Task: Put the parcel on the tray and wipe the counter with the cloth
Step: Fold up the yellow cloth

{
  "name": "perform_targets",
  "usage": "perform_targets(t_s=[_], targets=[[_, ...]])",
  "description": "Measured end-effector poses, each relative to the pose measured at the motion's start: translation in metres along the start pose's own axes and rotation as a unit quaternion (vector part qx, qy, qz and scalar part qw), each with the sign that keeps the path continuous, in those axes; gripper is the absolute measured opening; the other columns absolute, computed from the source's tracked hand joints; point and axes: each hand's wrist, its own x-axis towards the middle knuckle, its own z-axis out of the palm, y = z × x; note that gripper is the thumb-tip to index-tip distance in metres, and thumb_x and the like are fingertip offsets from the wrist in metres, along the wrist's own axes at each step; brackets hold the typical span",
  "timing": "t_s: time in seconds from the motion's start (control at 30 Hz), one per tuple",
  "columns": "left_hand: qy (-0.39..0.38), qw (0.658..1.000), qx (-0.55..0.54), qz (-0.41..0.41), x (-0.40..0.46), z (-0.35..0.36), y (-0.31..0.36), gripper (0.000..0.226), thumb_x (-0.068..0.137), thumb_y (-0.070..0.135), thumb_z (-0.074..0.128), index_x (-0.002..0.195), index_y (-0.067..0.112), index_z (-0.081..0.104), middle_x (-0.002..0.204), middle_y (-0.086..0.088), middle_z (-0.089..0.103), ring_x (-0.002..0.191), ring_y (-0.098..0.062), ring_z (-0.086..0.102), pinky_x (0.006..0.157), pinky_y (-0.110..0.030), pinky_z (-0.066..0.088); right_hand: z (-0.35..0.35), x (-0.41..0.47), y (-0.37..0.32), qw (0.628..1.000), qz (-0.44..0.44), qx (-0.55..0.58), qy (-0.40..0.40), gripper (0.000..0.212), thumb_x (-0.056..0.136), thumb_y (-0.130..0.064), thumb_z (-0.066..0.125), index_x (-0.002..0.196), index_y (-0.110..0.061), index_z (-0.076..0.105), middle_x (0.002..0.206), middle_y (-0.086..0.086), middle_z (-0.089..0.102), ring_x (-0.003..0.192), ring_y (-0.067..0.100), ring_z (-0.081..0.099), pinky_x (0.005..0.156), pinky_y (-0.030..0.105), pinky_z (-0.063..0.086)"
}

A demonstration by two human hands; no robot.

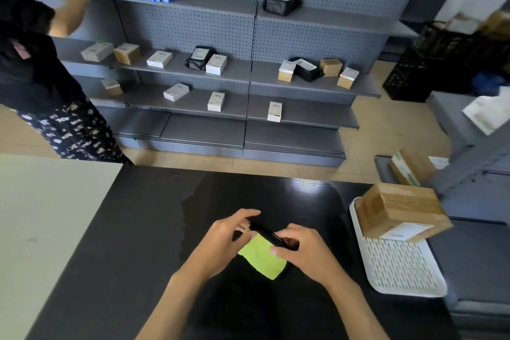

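Note:
A brown cardboard parcel (401, 212) with a white label lies on the far end of the white slotted tray (400, 268), at the right edge of the black counter (132, 243). In the middle of the counter both hands hold a yellow-green cloth (260, 255) just above the surface. My left hand (226, 240) pinches its upper left part. My right hand (300, 250) pinches its upper right part. A dark strip, apparently the cloth's other side or a folded edge, runs between my fingers.
A person in dark clothes stands at the far left, reaching up to a grey shelf unit (248, 69) stocked with several small boxes. A pale table (41, 215) adjoins the counter on the left. Black crates (430, 69) and more cartons stand at the right.

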Motion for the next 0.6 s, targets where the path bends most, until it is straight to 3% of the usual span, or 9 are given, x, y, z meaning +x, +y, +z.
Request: perform_targets(t_s=[0.07, 0.13, 0.3, 0.37, 0.43, 0.5, 0.6], targets=[[0.009, 0.999, -0.038, -0.022, 0.003, 0.005, -0.005, 0.052, 0.097, 0.032, 0.067, 0.145, 0.04, 0.048, 0.11, 0.017, 0.066, 0.109, 0.001, 0.065, 0.103, -0.019, 0.051, -0.004, 0.0, -0.005, 1.0, 0.011, 0.0, 0.023, 0.022, 0.082, -0.042, 0.077, 0.104, -0.039, 0.078, 0.087, -0.005, 0.068, 0.083, 0.014, 0.067, 0.077, 0.046, 0.055], [0.027, 0.995, -0.077, -0.057, 0.002, 0.01, -0.013, 0.052, 0.096, 0.029, 0.071, 0.143, 0.035, 0.051, 0.112, 0.013, 0.066, 0.108, -0.005, 0.065, 0.1, -0.024, 0.053, -0.007, -0.002, -0.006, 0.999, 0.02, -0.014, 0.045, 0.019, 0.081, -0.041, 0.078, 0.099, -0.038, 0.079, 0.089, -0.008, 0.069, 0.084, 0.013, 0.068, 0.078, 0.044, 0.055], [0.041, 0.966, -0.181, -0.178, -0.004, 0.039, -0.023, 0.036, 0.093, 0.033, 0.074, 0.121, 0.032, 0.053, 0.115, 0.003, 0.064, 0.099, -0.011, 0.068, 0.081, -0.019, 0.056, -0.012, -0.013, -0.001, 0.991, 0.083, -0.012, 0.106, 0.015, 0.084, -0.036, 0.08, 0.085, -0.047, 0.069, 0.097, -0.027, 0.069, 0.084, 0.001, 0.065, 0.072, 0.023, 0.053], [0.021, 0.945, -0.246, -0.215, -0.004, 0.055, -0.018, 0.039, 0.093, 0.04, 0.073, 0.123, 0.035, 0.05, 0.115, 0.004, 0.067, 0.102, -0.009, 0.069, 0.086, -0.022, 0.056, -0.014, -0.02, 0.004, 0.986, 0.106, 0.026, 0.128, 0.018, 0.085, -0.03, 0.08, 0.091, -0.042, 0.069, 0.096, -0.025, 0.072, 0.084, -0.002, 0.067, 0.072, 0.019, 0.052], [-0.01, 0.917, -0.319, -0.238, 0.001, 0.072, -0.008, 0.041, 0.095, 0.042, 0.07, 0.128, 0.038, 0.046, 0.11, 0.003, 0.075, 0.106, -0.013, 0.07, 0.097, -0.036, 0.056, -0.016, -0.025, 0.009, 0.975, 0.125, 0.092, 0.16, 0.03, 0.085, -0.02, 0.081, 0.102, -0.039, 0.064, 0.098, -0.019, 0.075, 0.091, 0.003, 0.071, 0.078, 0.021, 0.056], [-0.039, 0.883, -0.394, -0.251, 0.009, 0.085, 0.003, 0.036, 0.098, 0.039, 0.066, 0.128, 0.04, 0.045, 0.105, 0.003, 0.079, 0.106, -0.018, 0.073, 0.098, -0.041, 0.058, -0.02, -0.029, 0.014, 0.964, 0.133, 0.133, 0.187, 0.039, 0.086, -0.012, 0.079, 0.105, -0.041, 0.059, 0.1, -0.013, 0.076, 0.093, 0.009, 0.073, 0.079, 0.024, 0.058], [-0.058, 0.838, -0.473, -0.266, 0.022, 0.101, 0.013, 0.029, 0.1, 0.032, 0.065, 0.125, 0.041, 0.053, 0.11, -0.005, 0.079, 0.108, -0.028, 0.074, 0.096, -0.047, 0.059, -0.029, -0.035, 0.025, 0.96, 0.132, 0.143, 0.201, 0.034, 0.091, -0.01, 0.073, 0.105, -0.039, 0.063, 0.104, -0.015, 0.074, 0.102, 0.004, 0.07, 0.084, 0.023, 0.055]])
